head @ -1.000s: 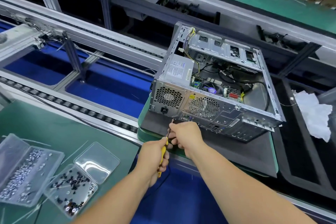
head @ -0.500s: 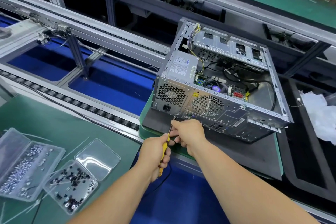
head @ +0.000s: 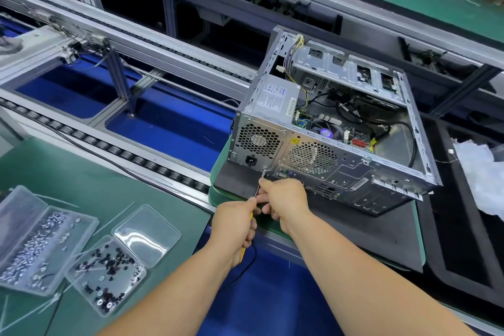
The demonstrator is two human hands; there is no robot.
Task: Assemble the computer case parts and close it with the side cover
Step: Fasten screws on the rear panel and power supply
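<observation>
The computer case (head: 335, 128) is lying on its side on a dark pad (head: 381, 226) at about two o'clock from the hands, its open side facing up so the power supply (head: 275, 99), cables and board are showing. No side cover is showing on it. Its rear panel, with two perforated fan grilles, is facing the person.

The left hand (head: 236, 226) is wrapping its grip round the yellow handle of a screwdriver (head: 250, 222), fingers curled tight about it. The shaft is running up toward twelve o'clock, and its tip is meeting the lower edge of the rear panel just below the power socket (head: 251, 160). The right hand (head: 285, 199) is sitting just beside the left, at its one o'clock, with its fingertips pinching the thin shaft near the tip; this grip is narrow and closed on the shaft.

At eight o'clock from the hands, on the green bench (head: 81, 172), two clear plastic boxes are lying open: one holding silver screws (head: 32, 240), the other holding black screws (head: 106, 267). At three o'clock, well apart from the hands, a white cloth (head: 482, 172) is lying in a dark tray.
</observation>
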